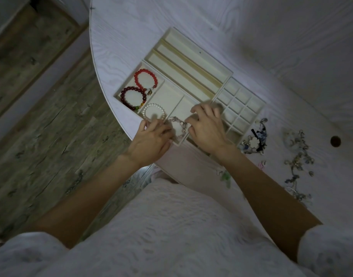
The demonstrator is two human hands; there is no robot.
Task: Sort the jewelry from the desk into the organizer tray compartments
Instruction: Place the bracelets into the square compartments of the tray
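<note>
My left hand and right hand pinch the clear crystal bead bracelet, laying it flat in the cream organizer tray.

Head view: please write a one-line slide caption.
Both hands lay a clear bead bracelet in the organizer tray.

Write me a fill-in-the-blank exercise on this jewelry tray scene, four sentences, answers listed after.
1. The bright red bracelet shares its compartment with a dark ____ bracelet.
2. The pearl bracelet is ____ in colour.
3. Both the left hand and the right hand are at the clear bead ____.
4. The unsorted jewelry pile lies on the desk to the ____ of the organizer tray.

Missing words: red; white; bracelet; right
</note>
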